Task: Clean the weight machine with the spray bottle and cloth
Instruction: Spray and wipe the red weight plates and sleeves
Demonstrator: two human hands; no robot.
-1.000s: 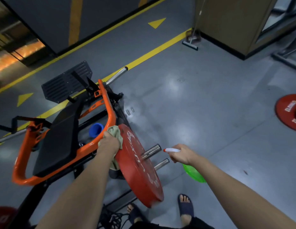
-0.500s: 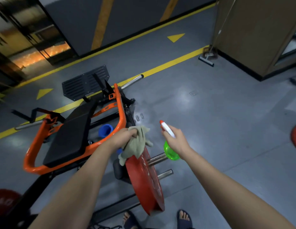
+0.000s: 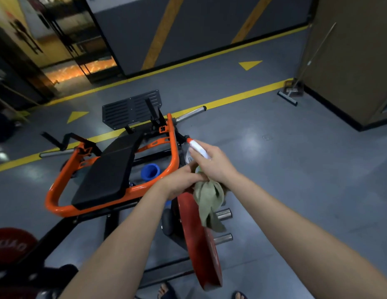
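The weight machine has an orange tubular frame (image 3: 58, 186), a black padded seat (image 3: 108, 171) and a red weight plate (image 3: 199, 240) on chrome pegs. My left hand (image 3: 179, 183) and my right hand (image 3: 214, 162) meet just above the plate. A beige-green cloth (image 3: 210, 201) hangs down between them, and my left hand's fingers touch its top. My right hand grips the spray bottle (image 3: 197, 147), whose white head and red nozzle point up and left toward the frame. The bottle's body is hidden behind my right hand.
A blue cup-shaped part (image 3: 149, 171) sits inside the frame. A black footplate (image 3: 132, 108) stands at the machine's far end. Another red plate (image 3: 11, 244) lies at the lower left. A squeegee (image 3: 287, 98) leans by the wooden wall at right. Yellow lines cross the grey floor.
My right hand brought the spray bottle up and left to meet my left hand. The cloth lifted off the red plate and now hangs between both hands. The view moved closer to the machine.
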